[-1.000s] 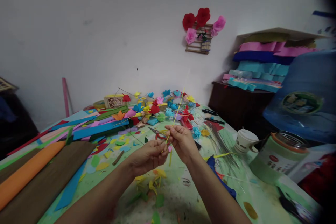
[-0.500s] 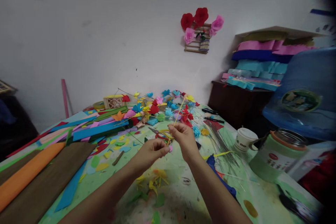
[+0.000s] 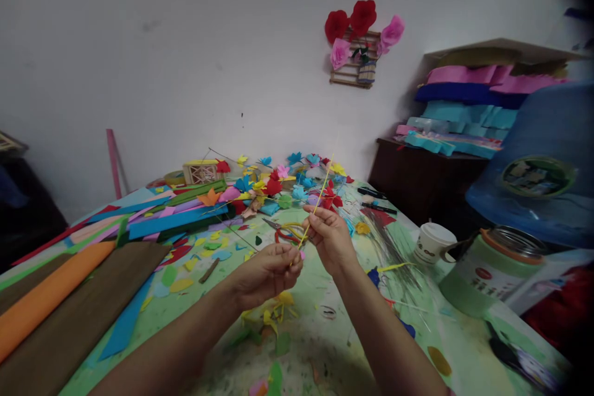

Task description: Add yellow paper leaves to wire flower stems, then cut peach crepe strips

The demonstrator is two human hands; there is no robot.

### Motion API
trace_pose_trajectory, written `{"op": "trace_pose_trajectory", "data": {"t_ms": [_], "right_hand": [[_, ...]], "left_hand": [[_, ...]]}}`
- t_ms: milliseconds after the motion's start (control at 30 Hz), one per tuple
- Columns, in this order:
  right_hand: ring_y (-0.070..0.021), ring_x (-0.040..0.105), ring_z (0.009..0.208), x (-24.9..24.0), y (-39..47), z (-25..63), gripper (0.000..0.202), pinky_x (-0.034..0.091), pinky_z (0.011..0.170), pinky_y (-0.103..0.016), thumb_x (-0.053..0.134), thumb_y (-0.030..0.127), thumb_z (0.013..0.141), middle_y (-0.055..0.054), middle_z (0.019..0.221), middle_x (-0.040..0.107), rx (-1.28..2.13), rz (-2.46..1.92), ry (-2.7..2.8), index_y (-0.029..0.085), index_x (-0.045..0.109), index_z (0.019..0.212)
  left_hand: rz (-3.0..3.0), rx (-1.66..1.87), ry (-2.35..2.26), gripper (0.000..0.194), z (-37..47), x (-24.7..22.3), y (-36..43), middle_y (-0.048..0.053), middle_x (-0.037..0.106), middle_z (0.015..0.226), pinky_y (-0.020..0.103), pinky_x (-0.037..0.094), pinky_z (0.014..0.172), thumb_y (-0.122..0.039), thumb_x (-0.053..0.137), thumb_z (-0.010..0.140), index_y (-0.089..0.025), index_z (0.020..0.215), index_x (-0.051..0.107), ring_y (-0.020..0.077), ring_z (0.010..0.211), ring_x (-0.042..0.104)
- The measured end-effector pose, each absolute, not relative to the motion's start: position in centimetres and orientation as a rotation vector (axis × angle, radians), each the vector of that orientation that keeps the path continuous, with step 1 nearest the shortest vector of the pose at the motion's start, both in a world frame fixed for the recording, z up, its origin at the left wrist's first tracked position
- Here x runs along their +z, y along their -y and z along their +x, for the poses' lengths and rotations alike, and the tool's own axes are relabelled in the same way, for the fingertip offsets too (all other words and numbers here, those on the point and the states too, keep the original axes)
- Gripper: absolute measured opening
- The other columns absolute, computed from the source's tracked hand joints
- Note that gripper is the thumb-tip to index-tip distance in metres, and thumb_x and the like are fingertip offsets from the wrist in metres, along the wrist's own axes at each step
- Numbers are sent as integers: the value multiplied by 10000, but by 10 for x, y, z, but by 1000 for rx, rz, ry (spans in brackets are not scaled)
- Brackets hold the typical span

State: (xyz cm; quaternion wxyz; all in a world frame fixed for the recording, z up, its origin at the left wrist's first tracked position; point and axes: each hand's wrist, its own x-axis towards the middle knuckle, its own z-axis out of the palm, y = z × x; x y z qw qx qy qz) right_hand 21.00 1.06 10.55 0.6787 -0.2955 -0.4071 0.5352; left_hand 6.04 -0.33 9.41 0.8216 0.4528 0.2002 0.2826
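Note:
A thin yellow strip (image 3: 323, 184) slants up between my two hands, its upper end narrow and blurred against the wall. Its lower end is pinched in the closed fingers of my left hand (image 3: 266, 273). Higher up, my right hand (image 3: 333, 240) has its thumb and fingers closed about the strip. Whether a wire runs inside it I cannot tell. Just behind the hands lie scissors (image 3: 290, 234) with red and yellow handles, partly hidden. Colourful paper flowers (image 3: 273, 185) are heaped beyond them.
Crepe paper rolls and strips (image 3: 83, 297) cover the table's left side. To the right are thin wires (image 3: 394, 247), a white lidded cup (image 3: 434, 242), a green jar (image 3: 487, 272) and a blue tool (image 3: 408, 328) partly behind my right forearm. Paper scraps (image 3: 271, 315) lie in front.
My right hand has moved slightly up and right along the yellow strip, its fingers a little more extended. My left hand still pinches the lower end. The view has shifted slightly.

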Motion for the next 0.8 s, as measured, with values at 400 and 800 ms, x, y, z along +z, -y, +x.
{"op": "trace_pose_trajectory", "data": {"t_ms": [400,800], "right_hand": [[-88,489,493,108,-9,214,265,383,476,-212,735,274,619,6,606,638,1084,-672,900,169,688,858],[-105,511,523,112,-6,212,239,384,533,-238,700,285,663,-4,600,652,831,-780,985,162,674,867]], "left_hand": [[850,662,-531,342,58,102,2,63,598,782,199,443,655,-428,598,809,-92,759,637,88,661,540],[1502,918,-738,283,57,92,-7,-28,498,595,216,319,528,-401,688,696,-139,696,583,86,546,410]]}}
